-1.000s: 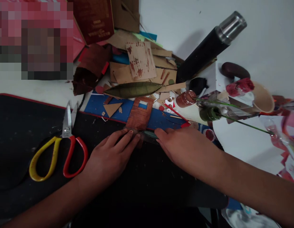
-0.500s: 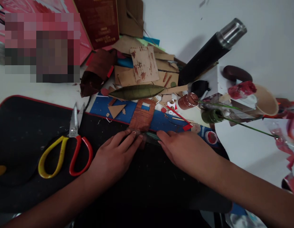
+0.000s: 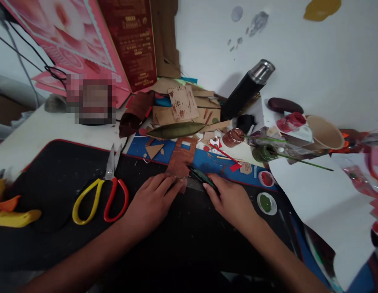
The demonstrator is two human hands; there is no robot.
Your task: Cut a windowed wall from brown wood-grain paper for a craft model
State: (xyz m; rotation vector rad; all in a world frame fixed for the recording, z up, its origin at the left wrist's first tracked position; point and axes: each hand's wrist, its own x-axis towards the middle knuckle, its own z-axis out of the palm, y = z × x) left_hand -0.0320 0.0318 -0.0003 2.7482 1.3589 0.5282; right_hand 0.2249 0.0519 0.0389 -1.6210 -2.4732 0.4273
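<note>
My left hand point(image 3: 158, 195) lies with its fingers stretched out, fingertips pressing on the lower end of a brown painted cardboard piece point(image 3: 180, 159) that has a small cut-out window. A clear flat strip point(image 3: 195, 185), perhaps a ruler, crosses that piece under the fingertips. In my right hand point(image 3: 228, 195) is a dark green utility knife point(image 3: 203, 177), its tip pointing left at the cardboard's right edge. Whether the blade touches the cardboard I cannot tell. Scissors point(image 3: 110, 173) with one yellow and one red handle lie left of my left hand on the black mat point(image 3: 69, 162).
Behind the mat are cardboard scraps point(image 3: 164, 116), a green leaf-shaped piece point(image 3: 176, 130) and a black flask point(image 3: 242, 95). Paint jars point(image 3: 233, 138) and a small lid of green paint point(image 3: 267, 203) stand to the right. A yellow-handled tool point(image 3: 18, 217) lies far left.
The view has shifted, showing more wall and the green paint lid. My right hand has tilted the knife, whose body now shows more above the clear strip. My left hand keeps pressing.
</note>
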